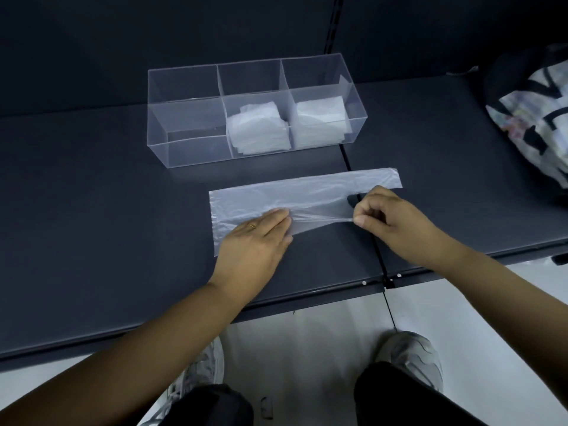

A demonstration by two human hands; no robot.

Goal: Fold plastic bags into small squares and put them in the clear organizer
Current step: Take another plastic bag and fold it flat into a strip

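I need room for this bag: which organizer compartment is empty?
The left compartment: it holds nothing, while the middle compartment and right compartment each hold a stack of folded bags.

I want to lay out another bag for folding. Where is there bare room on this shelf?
The shelf is bare left of the plastic bag, and between the organizer and the patterned bag. The organizer's left compartment is empty. It is crowded in the middle, where the left hand presses and the right hand pinches the plastic bag.
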